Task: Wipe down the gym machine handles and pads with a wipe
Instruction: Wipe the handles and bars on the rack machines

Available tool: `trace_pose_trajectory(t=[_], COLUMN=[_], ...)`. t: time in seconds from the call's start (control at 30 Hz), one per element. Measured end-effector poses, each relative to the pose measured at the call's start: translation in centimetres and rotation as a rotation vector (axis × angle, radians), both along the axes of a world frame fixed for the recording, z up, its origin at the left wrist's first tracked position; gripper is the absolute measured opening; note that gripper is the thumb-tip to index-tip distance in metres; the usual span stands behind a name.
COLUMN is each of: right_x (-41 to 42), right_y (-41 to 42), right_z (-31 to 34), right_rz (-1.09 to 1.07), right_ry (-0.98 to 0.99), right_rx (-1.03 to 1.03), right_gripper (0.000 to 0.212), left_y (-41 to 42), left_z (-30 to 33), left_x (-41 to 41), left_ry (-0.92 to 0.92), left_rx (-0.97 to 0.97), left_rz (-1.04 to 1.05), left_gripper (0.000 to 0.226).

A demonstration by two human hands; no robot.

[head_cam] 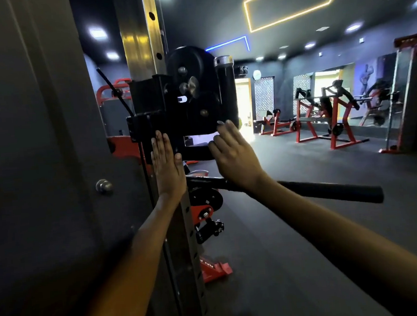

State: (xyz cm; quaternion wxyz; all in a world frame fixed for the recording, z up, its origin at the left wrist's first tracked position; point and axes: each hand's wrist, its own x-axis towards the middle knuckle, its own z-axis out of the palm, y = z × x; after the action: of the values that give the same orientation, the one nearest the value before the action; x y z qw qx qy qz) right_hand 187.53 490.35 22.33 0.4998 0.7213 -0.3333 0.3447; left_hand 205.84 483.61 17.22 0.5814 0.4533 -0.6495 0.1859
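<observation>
- The left hand (166, 162), fingers straight and together, lies flat against the black pulley carriage (173, 105) on the steel upright (140, 38).
- The right hand (234, 153), fingers loosely extended, touches the carriage's lower right edge; a white wipe (202, 139) shows just beside its fingertips, grip unclear.
- A black padded handle (329, 190) juts right, below the right wrist.

**Two bare forearms, nothing worn**

The person's slim left hand (167, 164) and broader-looking right hand (234, 155) show from behind, with both forearms uncovered all the way to the lower edge of the view. No sleeve, cuff, glove, watch, ring or band is visible on either arm. The nails look short and plain, though dim light and blur hide finer detail. Wide-angle distortion stretches both forearms long and thick towards the camera
</observation>
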Motion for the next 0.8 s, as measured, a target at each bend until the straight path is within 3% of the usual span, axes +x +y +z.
trace_pose_trajectory(t=[0.17,0.3,0.43,0.63,0.8], right_x=[1.9,0.4,-2.0,-5.1,-8.3], right_y=[1.2,1.5,4.1,5.7,8.6], right_z=[0.2,-1.6,-4.8,-6.4,-6.7], right_rz=[-0.034,0.239,0.333,0.084,-0.097], right_ry=[-0.042,-0.087,-0.257,-0.535,-0.708], right_rx=[0.173,0.158,0.367,0.548,0.543], right_gripper=[0.031,0.035,0.052,0.024,0.025], left_y=[0.6,0.8,2.8,9.0,13.8], left_z=[0.2,0.1,-0.3,-1.3,-5.3], left_x=[-0.3,-0.3,-1.2,-4.9,-8.7], left_ry=[0.014,0.016,0.051,0.214,-0.002], left_rx=[0.035,0.083,0.184,0.301,0.422], left_rz=[0.015,0.066,0.037,-0.091,-0.166], left_gripper=[0.056,0.056,0.058,0.057,0.046])
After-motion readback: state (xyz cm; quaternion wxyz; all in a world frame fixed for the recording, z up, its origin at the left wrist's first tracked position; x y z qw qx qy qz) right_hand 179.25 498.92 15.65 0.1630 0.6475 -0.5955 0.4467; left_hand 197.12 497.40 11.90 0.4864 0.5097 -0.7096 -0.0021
